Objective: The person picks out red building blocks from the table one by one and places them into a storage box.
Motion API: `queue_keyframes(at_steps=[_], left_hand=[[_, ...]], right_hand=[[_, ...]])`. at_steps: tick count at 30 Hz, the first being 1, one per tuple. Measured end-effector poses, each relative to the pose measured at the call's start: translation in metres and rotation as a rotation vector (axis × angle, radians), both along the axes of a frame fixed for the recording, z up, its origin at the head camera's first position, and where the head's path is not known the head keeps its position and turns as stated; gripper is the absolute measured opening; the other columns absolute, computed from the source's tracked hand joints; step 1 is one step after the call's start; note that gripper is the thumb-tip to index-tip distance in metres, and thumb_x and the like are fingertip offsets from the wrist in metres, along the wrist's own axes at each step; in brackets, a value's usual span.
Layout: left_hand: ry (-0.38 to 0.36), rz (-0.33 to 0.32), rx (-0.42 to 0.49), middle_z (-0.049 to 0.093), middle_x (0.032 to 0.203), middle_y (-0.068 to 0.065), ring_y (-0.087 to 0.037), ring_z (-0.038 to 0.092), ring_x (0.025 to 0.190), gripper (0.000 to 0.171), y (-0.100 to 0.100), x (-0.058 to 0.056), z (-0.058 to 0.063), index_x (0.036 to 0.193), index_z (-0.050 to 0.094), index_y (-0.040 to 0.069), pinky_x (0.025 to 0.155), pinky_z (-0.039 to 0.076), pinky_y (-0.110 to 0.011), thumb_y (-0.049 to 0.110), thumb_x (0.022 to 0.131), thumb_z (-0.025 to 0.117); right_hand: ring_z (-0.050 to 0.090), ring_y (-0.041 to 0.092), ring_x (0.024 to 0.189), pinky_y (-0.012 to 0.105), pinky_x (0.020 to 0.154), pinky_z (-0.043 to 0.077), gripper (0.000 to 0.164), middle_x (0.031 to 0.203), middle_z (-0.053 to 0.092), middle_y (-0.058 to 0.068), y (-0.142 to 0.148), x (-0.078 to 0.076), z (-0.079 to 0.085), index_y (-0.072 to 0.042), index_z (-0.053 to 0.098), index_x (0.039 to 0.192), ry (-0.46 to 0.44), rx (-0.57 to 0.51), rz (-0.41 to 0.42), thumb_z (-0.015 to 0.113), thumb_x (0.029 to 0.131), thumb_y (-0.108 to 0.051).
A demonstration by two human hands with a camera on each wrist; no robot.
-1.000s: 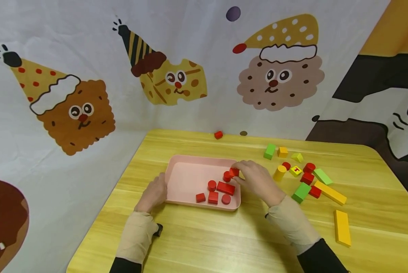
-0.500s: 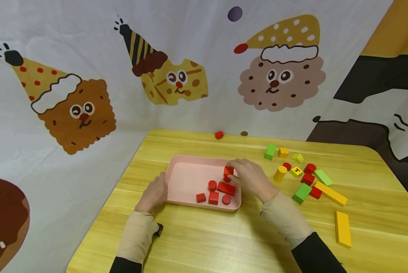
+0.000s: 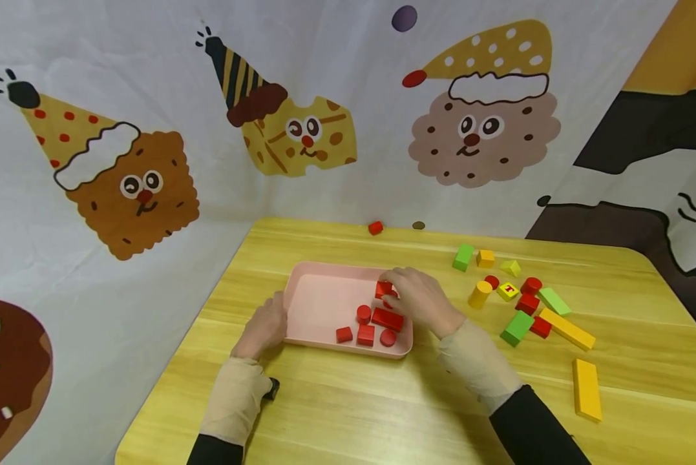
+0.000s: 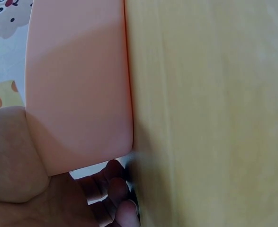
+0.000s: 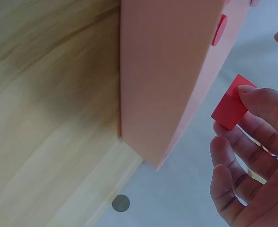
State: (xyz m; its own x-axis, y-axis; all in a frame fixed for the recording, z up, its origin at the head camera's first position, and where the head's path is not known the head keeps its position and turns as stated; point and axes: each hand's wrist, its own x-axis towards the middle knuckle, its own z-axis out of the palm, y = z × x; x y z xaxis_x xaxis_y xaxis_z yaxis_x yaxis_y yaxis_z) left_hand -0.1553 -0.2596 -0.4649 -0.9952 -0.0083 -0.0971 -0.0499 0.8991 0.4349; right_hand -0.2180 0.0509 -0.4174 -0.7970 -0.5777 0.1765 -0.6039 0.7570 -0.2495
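Observation:
In the head view a pink tray (image 3: 318, 307) holds several red blocks, among them a long block (image 3: 388, 319), a cube (image 3: 366, 334) and a short cylinder (image 3: 364, 314). My left hand (image 3: 263, 325) grips the tray's left end, its thumb (image 4: 13, 153) at the rim and its fingers curled at the outer wall. Over the tray's far right corner, my right hand (image 3: 422, 298) pinches a red block (image 5: 233, 103) between thumb and fingers. The right wrist view shows this block raised above the tray wall. Partly behind those fingers is another red piece.
Right of the tray lie scattered blocks: a green block (image 3: 517, 328), a yellow cylinder (image 3: 480, 294), a red cylinder (image 3: 531, 286) and a yellow plank (image 3: 587, 390), among several others. A lone red block (image 3: 375, 228) sits at the table's back edge, near the printed cloth (image 3: 377, 194).
My right hand has moved a little left with the red block, further in over the tray. The left hand stays on the tray's end.

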Motion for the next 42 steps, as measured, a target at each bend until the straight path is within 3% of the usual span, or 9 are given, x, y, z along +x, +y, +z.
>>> queue_keyframes(at_steps=[8, 31, 42], left_hand=[[-0.005, 0.006, 0.007, 0.053, 0.093, -0.017, -0.032, 0.056, 0.080, 0.025, -0.001, -0.002, 0.000, 0.123, 0.042, -0.004, 0.069, 0.047, -0.049, 0.008, 0.102, 0.034], [-0.021, 0.027, -0.005, 0.054, 0.093, -0.017, -0.030, 0.055, 0.079, 0.026, -0.001, -0.003, -0.004, 0.123, 0.043, -0.003, 0.069, 0.048, -0.048, 0.008, 0.103, 0.033], [-0.031, 0.029, -0.002, 0.054, 0.096, -0.017, -0.031, 0.055, 0.083, 0.027, 0.000, -0.001, 0.000, 0.126, 0.043, -0.002, 0.071, 0.047, -0.049, 0.008, 0.102, 0.034]], right_hand=[[0.056, 0.016, 0.078, 0.032, 0.068, 0.050, 0.034, 0.098, 0.066, 0.000, -0.013, -0.005, 0.004, -0.013, 0.068, 0.113, 0.005, 0.017, 0.025, 0.080, 0.082, -0.021], [0.059, 0.018, 0.085, 0.036, 0.075, 0.050, 0.035, 0.104, 0.067, 0.000, -0.035, -0.019, -0.012, -0.012, 0.068, 0.113, -0.109, 0.045, 0.022, 0.080, 0.082, -0.023], [0.060, 0.016, 0.083, 0.035, 0.078, 0.050, 0.032, 0.101, 0.067, -0.001, -0.041, -0.024, -0.023, -0.012, 0.069, 0.110, -0.044, 0.125, 0.036, 0.079, 0.083, -0.023]])
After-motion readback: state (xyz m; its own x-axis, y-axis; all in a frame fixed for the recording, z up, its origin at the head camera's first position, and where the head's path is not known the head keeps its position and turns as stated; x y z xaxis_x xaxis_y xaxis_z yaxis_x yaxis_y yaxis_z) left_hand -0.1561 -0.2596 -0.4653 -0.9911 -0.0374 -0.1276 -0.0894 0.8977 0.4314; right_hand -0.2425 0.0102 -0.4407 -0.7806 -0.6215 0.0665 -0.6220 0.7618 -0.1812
